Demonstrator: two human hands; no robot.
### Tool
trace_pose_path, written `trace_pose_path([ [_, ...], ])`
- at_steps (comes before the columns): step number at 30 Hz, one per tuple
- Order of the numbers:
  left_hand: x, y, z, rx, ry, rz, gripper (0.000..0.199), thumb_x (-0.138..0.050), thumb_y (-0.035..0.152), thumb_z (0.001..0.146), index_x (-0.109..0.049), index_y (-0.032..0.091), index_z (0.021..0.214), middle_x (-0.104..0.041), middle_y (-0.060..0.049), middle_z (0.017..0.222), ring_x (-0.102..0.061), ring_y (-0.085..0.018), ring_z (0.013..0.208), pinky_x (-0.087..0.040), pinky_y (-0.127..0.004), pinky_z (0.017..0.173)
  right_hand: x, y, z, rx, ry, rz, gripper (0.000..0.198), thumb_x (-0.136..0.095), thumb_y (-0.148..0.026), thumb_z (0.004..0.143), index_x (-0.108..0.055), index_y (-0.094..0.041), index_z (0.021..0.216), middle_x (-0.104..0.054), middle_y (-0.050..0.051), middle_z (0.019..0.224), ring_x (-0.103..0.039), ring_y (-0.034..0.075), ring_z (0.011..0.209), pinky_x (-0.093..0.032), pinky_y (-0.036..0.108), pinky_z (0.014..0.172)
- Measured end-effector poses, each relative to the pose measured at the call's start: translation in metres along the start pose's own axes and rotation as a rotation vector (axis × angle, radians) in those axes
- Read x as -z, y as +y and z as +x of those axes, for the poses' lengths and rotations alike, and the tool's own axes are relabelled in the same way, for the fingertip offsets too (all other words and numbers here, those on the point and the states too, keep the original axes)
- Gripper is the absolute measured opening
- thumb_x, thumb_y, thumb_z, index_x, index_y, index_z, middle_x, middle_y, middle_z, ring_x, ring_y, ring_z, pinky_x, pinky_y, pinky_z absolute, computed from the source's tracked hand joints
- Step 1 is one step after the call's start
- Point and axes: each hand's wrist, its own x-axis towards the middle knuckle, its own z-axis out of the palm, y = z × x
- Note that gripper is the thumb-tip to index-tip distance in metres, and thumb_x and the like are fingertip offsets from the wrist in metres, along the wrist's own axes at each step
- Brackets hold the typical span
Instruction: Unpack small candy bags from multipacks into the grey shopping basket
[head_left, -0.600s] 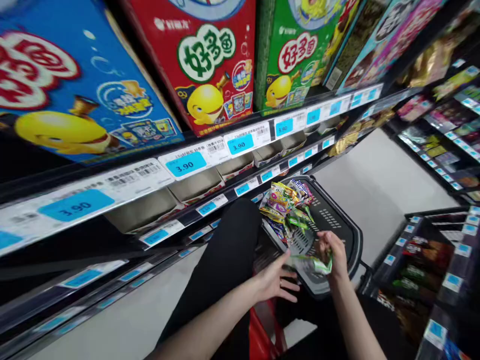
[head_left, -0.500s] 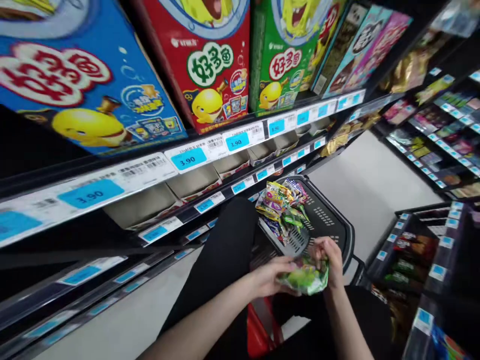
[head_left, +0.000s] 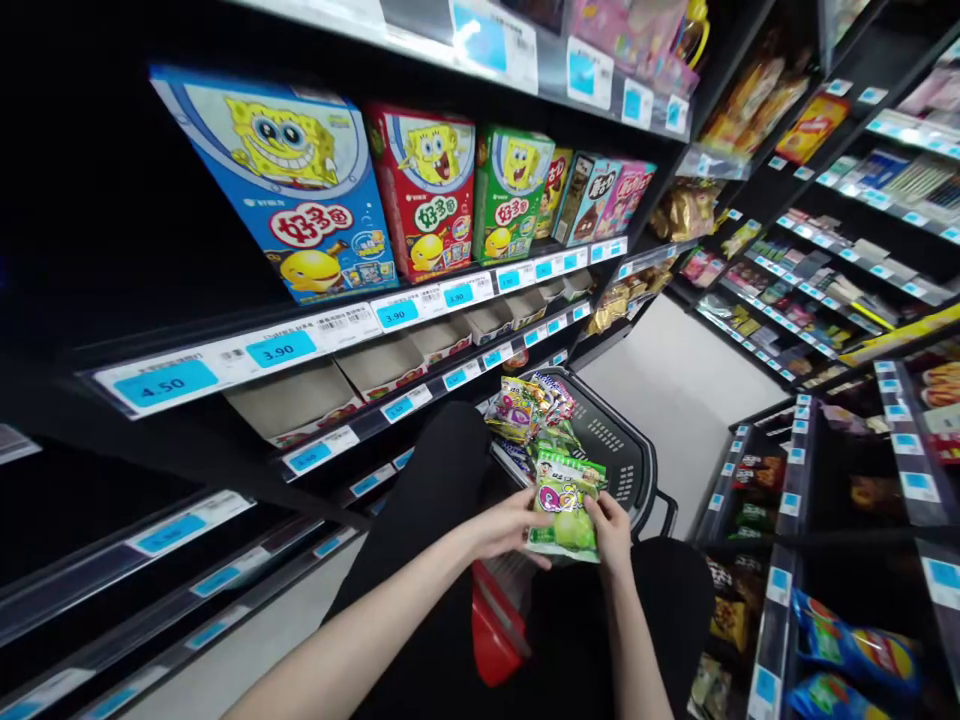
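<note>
A: Green candy bag (head_left: 564,505), held in both hands over the lap, at about 6 o'clock of the frame. Left hand (head_left: 505,528) pinches its left edge, fingers closed on the wrapper. Right hand (head_left: 613,528) clamps the right edge, thumb on the front.

B: Where is it relative to the basket?

A: Just at the near rim of the black shopping basket (head_left: 637,470), at the basket's 6 o'clock. Bag stands upright, printed face toward the camera. More sweet packets (head_left: 529,408) are piled in the basket at its 10 o'clock side.

B: Step in hand?

A: My read: a packet is out of the basket and being checked or squared up, front side facing. Not placed anywhere yet.

B: Shelves?

A: Cartoon snack boxes, blue (head_left: 294,185), red (head_left: 424,190), green (head_left: 511,190), sit at 11 to 12 o'clock on the shelf. Cardboard trays (head_left: 390,365) below them, at 9 to 10 o'clock of the hands, look mostly empty.

B: Next move calls for?

A: Judging only: one hand must take the full grip so the other can let go, then a lift toward 10 o'clock, clear of the knee (head_left: 450,450) and the price-tag rail (head_left: 420,400).
</note>
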Motion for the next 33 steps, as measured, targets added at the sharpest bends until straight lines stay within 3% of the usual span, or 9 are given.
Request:
trace_pose_path([
  [3,0.001,-0.004,-0.003,0.054,-0.022,0.204,0.066,-0.082,0.017,0.055,-0.054,0.02,0.114,-0.073,-0.005,0.087,-0.068,-0.017,0.06,-0.051,-0.023,0.05,0.0,0.003,0.002,0.023,0.052,0.061,0.032,-0.079,-0.043,0.061,-0.068,-0.017,0.076,-0.071,0.002,0.074,-0.065,0.02,0.069,-0.052,0.029,0.064],
  [7,0.002,-0.012,0.001,0.049,-0.002,0.299,0.054,-0.085,0.009,0.041,-0.062,0.011,0.09,-0.069,-0.003,0.061,-0.061,-0.015,0.044,-0.047,-0.022,0.043,-0.002,0.009,0.004,0.004,0.145,0.14,0.034,-0.081,-0.044,0.057,-0.066,-0.017,0.071,-0.07,0.002,0.066,-0.065,0.02,0.061,-0.053,0.032,0.061],
  [13,-0.007,-0.022,0.009,-0.077,0.079,0.195,0.057,-0.081,0.043,0.057,-0.063,0.013,0.101,-0.071,-0.009,0.084,-0.068,-0.022,0.07,-0.054,-0.03,0.055,0.0,0.012,0.008,-0.016,0.184,0.267,0.051,-0.068,-0.063,0.062,-0.066,-0.018,0.087,-0.072,0.006,0.073,-0.069,0.024,0.073,-0.056,0.041,0.072],
  [19,-0.005,-0.024,0.02,-0.206,0.257,0.157,0.042,-0.073,0.052,0.067,-0.066,0.011,0.072,-0.066,-0.005,0.067,-0.06,-0.017,0.063,-0.05,-0.027,0.059,0.03,0.002,0.009,-0.047,0.115,0.248,0.039,-0.084,-0.042,0.05,-0.064,-0.021,0.076,-0.07,-0.001,0.067,-0.065,0.016,0.056,-0.053,0.028,0.055],
  [22,-0.001,-0.021,0.02,-0.215,0.332,0.13,0.046,-0.063,0.058,0.074,-0.066,0.012,0.075,-0.066,-0.005,0.072,-0.059,-0.019,0.07,-0.052,-0.032,0.067,0.042,0.004,0.009,-0.033,0.087,0.204,0.036,-0.086,-0.038,0.047,-0.065,-0.02,0.07,-0.067,-0.004,0.059,-0.058,0.013,0.049,-0.048,0.023,0.047],
  [24,0.002,-0.02,0.017,-0.162,0.313,0.102,0.055,-0.051,0.066,0.079,-0.066,0.013,0.085,-0.068,-0.008,0.081,-0.061,-0.023,0.075,-0.053,-0.042,0.07,0.047,0.007,0.009,-0.011,0.073,0.176,0.035,-0.086,-0.038,0.048,-0.067,-0.019,0.069,-0.066,-0.003,0.058,-0.056,0.012,0.048,-0.046,0.022,0.046],
  [26,0.004,-0.019,0.013,-0.048,0.183,0.0,0.059,-0.045,0.068,0.08,-0.066,0.014,0.095,-0.068,-0.011,0.092,-0.063,-0.027,0.079,-0.052,-0.053,0.073,0.05,0.009,0.008,0.013,0.05,0.148,0.033,-0.086,-0.037,0.048,-0.07,-0.018,0.07,-0.067,-0.001,0.063,-0.058,0.014,0.053,-0.046,0.023,0.048],
  [30,0.007,-0.019,0.011,-0.006,0.058,-0.277,0.033,-0.067,0.032,0.077,-0.064,0.013,0.103,-0.067,-0.01,0.097,-0.065,-0.022,0.084,-0.049,-0.043,0.086,0.057,0.007,0.003,0.067,-0.011,0.129,0.027,-0.089,-0.033,0.043,-0.073,-0.021,0.061,-0.069,0.005,0.089,-0.064,0.021,0.075,-0.051,0.029,0.061],
  [33,0.008,-0.017,0.01,-0.064,0.095,-0.309,0.05,-0.068,0.0,0.064,-0.061,0.011,0.111,-0.067,-0.007,0.09,-0.065,-0.015,0.082,-0.046,-0.026,0.087,0.063,0.003,-0.001,0.068,-0.107,0.13,0.024,-0.089,-0.036,0.043,-0.071,-0.023,0.051,-0.064,0.008,0.112,-0.064,0.028,0.09,-0.053,0.036,0.068],
])
